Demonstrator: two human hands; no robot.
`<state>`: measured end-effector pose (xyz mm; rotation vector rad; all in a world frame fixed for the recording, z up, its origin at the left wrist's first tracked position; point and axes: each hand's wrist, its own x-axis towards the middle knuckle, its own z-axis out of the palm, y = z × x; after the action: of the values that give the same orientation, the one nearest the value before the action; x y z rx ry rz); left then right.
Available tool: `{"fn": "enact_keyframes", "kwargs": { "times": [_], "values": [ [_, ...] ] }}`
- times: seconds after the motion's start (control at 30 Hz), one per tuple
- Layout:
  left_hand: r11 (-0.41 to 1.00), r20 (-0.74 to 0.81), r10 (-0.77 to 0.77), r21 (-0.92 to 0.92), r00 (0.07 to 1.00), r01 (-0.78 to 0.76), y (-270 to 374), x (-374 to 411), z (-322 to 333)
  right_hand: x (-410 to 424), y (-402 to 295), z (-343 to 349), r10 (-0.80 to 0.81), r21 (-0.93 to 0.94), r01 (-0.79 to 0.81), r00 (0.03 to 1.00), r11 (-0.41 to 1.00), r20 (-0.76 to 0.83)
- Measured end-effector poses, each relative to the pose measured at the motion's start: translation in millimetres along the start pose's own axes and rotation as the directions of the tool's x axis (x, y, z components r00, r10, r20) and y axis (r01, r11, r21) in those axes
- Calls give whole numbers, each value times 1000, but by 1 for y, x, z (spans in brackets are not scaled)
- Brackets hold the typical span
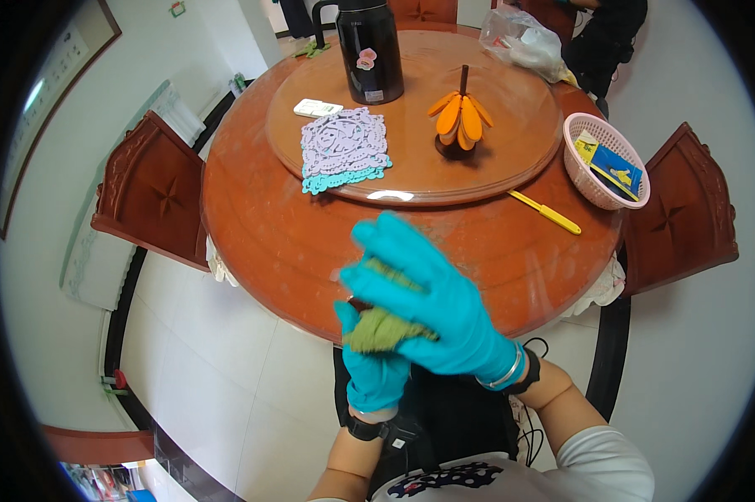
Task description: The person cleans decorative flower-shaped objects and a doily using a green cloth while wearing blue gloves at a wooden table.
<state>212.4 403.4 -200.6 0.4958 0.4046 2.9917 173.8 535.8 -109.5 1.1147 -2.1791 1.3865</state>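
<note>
Both my hands wear turquoise rubber gloves and meet over the near edge of a round wooden table. My right hand lies uppermost, fingers blurred, closed around a green cloth. Folds of the cloth show between its fingers and beneath its palm. Below and to the left, my left hand is partly covered by the cloth and grips a small dark brown object. Only a sliver of that object is visible, pressed between the cloth and the gloves.
A lazy Susan carries a black vacuum jug, lilac crocheted mats, a white device and a stand with orange petal-shaped pieces. A yellow-handled tool, pink basket and plastic bag lie rightward. A person stands behind.
</note>
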Motion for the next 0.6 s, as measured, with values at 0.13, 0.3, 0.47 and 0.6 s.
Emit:
{"fn": "enact_keyframes", "kwargs": {
  "times": [0.13, 0.3, 0.47, 0.6],
  "values": [
    [981, -329, -18, 176, 944, 80, 18, 13, 47, -34, -10, 24, 3, -74, 4, 995, 997, 100],
    [879, -276, -24, 451, 961, 152, 25, 15, 23, -72, -3, 24, 88, 17, -91, 987, 996, 137],
    [919, -359, 98, 391, 928, 55, 27, 16, 27, -74, -23, -10, 194, 29, -192, 976, 981, -97],
    [915, -263, -116, 348, 958, 206, 9, -4, 40, -60, -29, -10, 110, -28, -113, 991, 993, -75]
  ]
}}
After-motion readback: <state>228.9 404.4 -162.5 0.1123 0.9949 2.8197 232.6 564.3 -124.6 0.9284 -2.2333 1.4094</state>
